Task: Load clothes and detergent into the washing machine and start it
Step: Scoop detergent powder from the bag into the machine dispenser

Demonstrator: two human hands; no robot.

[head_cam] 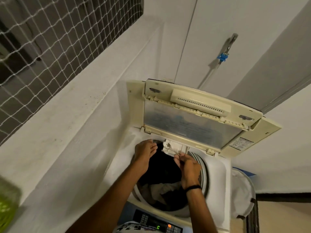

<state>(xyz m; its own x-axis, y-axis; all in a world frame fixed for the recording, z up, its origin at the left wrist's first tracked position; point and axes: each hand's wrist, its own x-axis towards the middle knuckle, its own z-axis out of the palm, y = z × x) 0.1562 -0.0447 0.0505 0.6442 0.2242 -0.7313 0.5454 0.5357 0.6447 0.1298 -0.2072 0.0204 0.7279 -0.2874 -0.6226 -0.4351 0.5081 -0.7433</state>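
Here the washing machine (pixel 217 167) is a top-loader in yellowed cream plastic, its folding lid (pixel 193 115) raised and leaning toward the back wall, with a frosted panel on the underside and a label at its far right corner. The drum (pixel 204 170) lies open below me, ringed by a ribbed grey rim, and holds clothes (pixel 161 189): a big dark mass toward the far side and a pale beige piece bunched near the front edge. At the back edge of the opening a small white detergent tray (pixel 175 146) shows just under the lid hinge. My right hand (pixel 190 167), a black band on its wrist, is clenched around the handle of a thin metal spoon (pixel 170 147), whose bowl reaches over that tray; I cannot tell what the bowl carries. My left hand (pixel 145 152) is released, fingers loosely spread, hovering over the left rim of the drum beside the tray and gripping nothing. Both forearms cross over the clothes. At the machine's front edge the control panel (pixel 156 223) shows a green digit and an orange light. A white-lined basket (pixel 242 195) stands just beside the machine's right side, and something green (pixel 6 204), blurred, sits on the ledge at the left.
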